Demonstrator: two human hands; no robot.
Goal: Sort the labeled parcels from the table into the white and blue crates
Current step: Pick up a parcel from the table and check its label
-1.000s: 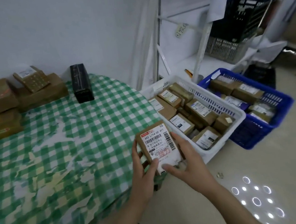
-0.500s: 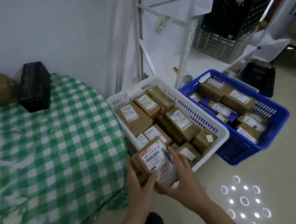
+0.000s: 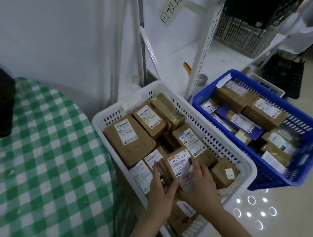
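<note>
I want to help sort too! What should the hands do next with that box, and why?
Probably set the parcel down and let go: the left hand and right hand hold it inside the white crate, just above other parcels.

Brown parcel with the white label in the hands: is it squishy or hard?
Probably hard: the brown parcel shows straight edges and flat faces between the left hand and right hand. Likely light, since it is small and only fingers and thumbs hold it. Its boxy shape shouldn't roll.
</note>
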